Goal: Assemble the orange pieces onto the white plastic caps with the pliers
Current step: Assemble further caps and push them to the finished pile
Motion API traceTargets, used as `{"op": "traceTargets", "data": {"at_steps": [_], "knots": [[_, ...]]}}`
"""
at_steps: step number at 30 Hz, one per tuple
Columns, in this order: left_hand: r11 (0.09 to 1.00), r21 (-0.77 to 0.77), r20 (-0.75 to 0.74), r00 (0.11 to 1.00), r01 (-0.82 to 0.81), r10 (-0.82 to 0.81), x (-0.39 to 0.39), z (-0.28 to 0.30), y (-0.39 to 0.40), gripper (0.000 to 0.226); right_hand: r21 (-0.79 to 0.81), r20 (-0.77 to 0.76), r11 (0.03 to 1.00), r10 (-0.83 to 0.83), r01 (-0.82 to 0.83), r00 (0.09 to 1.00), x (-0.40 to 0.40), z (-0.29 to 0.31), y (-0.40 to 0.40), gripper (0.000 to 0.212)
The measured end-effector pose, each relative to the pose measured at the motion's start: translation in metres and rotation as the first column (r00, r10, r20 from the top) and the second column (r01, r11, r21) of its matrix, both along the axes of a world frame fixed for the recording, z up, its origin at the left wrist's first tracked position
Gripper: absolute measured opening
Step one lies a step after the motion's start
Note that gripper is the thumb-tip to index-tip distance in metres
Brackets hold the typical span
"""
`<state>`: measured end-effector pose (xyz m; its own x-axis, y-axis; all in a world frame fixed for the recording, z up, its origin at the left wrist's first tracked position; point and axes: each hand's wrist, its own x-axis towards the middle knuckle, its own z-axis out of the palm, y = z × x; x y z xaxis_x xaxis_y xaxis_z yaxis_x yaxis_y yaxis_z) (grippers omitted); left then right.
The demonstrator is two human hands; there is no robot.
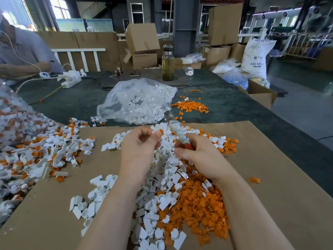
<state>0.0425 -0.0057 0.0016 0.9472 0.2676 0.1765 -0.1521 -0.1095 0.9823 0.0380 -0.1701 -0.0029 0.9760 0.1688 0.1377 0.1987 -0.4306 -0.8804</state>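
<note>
Pinching a light, stiff white cap [156,132] beside the pliers [177,131], your left hand [139,144] held its edge; your right hand [196,153] gripped the wrapped handles.

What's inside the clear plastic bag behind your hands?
The clear plastic bag holds loose white plastic caps, heaped toward its near side. No orange pieces show through it, though anything buried beneath the heap is covered.

Soft daylight from rear windows [60,8], motion-blurred pliers [175,127], bowed wide-angle edges.
</note>
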Motion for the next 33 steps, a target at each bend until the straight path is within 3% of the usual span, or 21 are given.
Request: {"op": "traceTargets", "data": {"at_steps": [4, 7, 15, 19, 23, 28, 33], "knots": [[0.984, 0.18, -0.037, 0.999, 0.001, 0.006, -0.003, 0.001, -0.01, 0.016, 0.097, 0.214, 0.988, -0.139, 0.121, 0.967, 0.003, -0.004, 0.014, 0.008], [0.964, 0.266, -0.041, 0.999, 0.001, 0.011, -0.003, 0.001, -0.013, 0.014, 0.06, 0.297, 0.982, -0.187, 0.177, 0.936, 0.005, -0.007, 0.019, 0.007], [0.941, 0.34, -0.051, 0.999, 0.0, 0.018, -0.001, 0.0, -0.012, 0.016, -0.03, 0.337, 0.974, -0.203, 0.226, 0.919, 0.005, -0.007, 0.019, 0.016], [0.939, 0.343, -0.043, 0.999, -0.005, 0.021, -0.001, 0.0, -0.013, 0.017, -0.024, 0.314, 0.981, -0.177, 0.194, 0.933, 0.005, -0.006, 0.018, 0.007], [0.972, 0.235, -0.013, 1.0, -0.015, 0.018, -0.002, -0.001, -0.009, 0.015, 0.053, 0.134, 0.998, -0.044, 0.037, 0.99, 0.003, -0.003, 0.007, 0.005], [0.998, -0.065, 0.027, 0.999, 0.023, -0.022, 0.003, -0.002, 0.004, 0.009, -0.015, -0.068, 0.992, 0.12, -0.121, 0.99, -0.001, 0.003, -0.007, 0.012], [0.992, -0.115, 0.081, 0.995, 0.059, -0.049, 0.006, -0.003, 0.011, 0.011, -0.072, -0.142, 0.976, 0.193, -0.205, 0.971, -0.004, 0.004, -0.005, 0.024]]}}
